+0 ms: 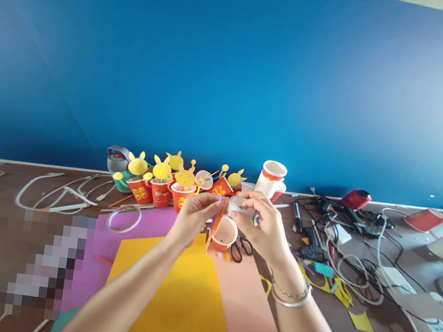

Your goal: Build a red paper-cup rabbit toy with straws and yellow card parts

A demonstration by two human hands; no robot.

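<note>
- Forearms [118, 299] spanned the bottom edge, over yellow paper [178, 307].
- Scissors [242, 250] and a paper cup [224, 235] sat just beneath the hands; a dipping wrist could have tipped the cup.
- Mid-frame, the left hand [201, 212] pinched orange and purple strips [215, 226], which a loosened pinch could drop; the right hand [260, 217] held something clear, perhaps tape.
- Right, cables [351, 262] crowded a glue gun [312, 247].
- Behind, red cups [181, 200] blocked reach.

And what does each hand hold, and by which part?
The left hand pinches orange and purple strips near their upper ends; the right hand grips what looks like a clear tape roll by its edge.
</note>
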